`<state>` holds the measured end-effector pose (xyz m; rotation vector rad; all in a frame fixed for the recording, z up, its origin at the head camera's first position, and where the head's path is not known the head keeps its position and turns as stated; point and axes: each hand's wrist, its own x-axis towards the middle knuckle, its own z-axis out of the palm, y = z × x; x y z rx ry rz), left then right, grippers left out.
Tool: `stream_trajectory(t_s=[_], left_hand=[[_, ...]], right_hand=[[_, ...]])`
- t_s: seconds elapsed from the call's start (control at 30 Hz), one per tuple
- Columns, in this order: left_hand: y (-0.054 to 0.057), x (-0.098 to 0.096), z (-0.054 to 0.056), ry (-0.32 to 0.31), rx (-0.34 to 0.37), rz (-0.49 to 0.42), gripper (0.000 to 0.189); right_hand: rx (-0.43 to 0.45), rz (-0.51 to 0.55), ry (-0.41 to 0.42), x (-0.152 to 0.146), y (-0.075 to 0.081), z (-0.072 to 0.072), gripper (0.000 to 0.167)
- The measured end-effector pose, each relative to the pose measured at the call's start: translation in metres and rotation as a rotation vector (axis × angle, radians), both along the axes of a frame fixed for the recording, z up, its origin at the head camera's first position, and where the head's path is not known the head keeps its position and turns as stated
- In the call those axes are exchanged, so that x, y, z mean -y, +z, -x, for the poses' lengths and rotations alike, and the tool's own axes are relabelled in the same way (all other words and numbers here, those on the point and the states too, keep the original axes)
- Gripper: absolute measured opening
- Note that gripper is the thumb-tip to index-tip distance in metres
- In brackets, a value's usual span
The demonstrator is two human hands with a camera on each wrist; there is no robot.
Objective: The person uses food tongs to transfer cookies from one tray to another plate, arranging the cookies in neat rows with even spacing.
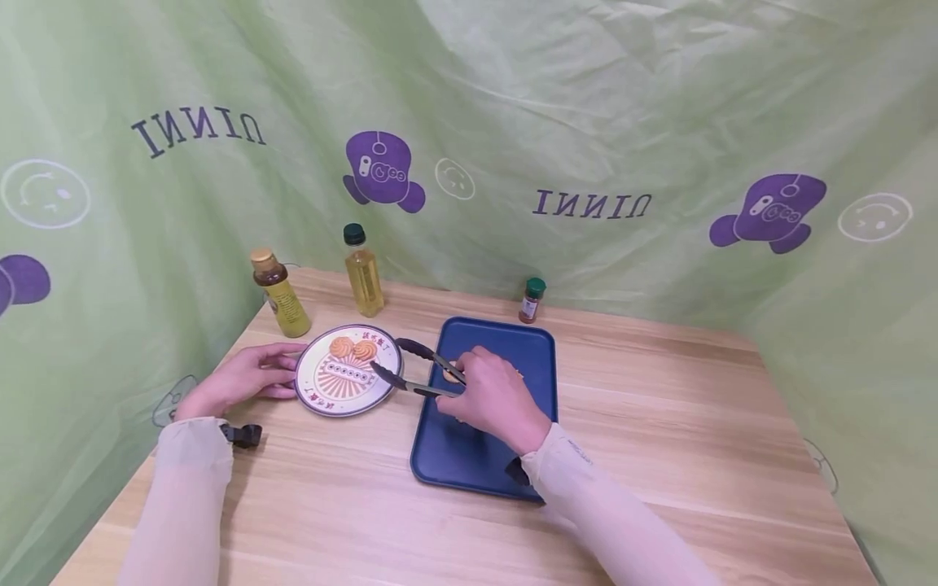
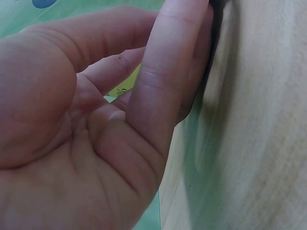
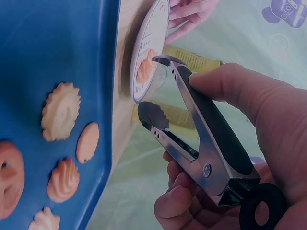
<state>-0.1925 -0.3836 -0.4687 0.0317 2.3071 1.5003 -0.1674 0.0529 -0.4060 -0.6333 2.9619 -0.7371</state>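
Note:
My right hand [image 1: 498, 399] grips metal tongs [image 3: 206, 129] with black grips and dark tips. The tongs' jaws stand apart with nothing between them, over the gap between tray and plate. My left hand [image 1: 249, 378] touches the left rim of a round white plate [image 1: 311, 382] with relaxed fingers [image 2: 160, 76]. Two swirled cookies [image 1: 364, 350] lie side by side on the plate's far half. Under my right hand is a blue tray [image 1: 454, 456]. It holds several cookies [image 3: 61, 111] of various shapes, mostly hidden by that hand in the head view.
Behind the plate stand a yellow-labelled bottle [image 1: 286, 301] and a green-capped bottle of yellow liquid [image 1: 364, 281]. A small green-capped jar [image 1: 532, 299] stands behind the tray. A green curtain [image 1: 469, 122] hangs around the wooden table [image 1: 659, 423].

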Motion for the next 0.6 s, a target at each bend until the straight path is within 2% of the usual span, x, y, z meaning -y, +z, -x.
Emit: stream_trajectory(t_s=[0.23, 0.43, 0.6], left_hand=[[-0.002, 0.002, 0.000, -0.004, -0.007, -0.002, 0.068], [-0.002, 0.001, 0.000, -0.007, -0.007, -0.012, 0.067], [-0.002, 0.000, -0.001, 0.000, -0.004, -0.017, 0.067]], right_hand=[[-0.013, -0.007, -0.030, -0.022, 0.001, -0.005, 0.045], [0.067, 0.006, -0.075, -0.041, -0.001, -0.004, 0.046], [0.018, -0.030, -0.081, -0.054, -0.001, -0.004, 0.047]])
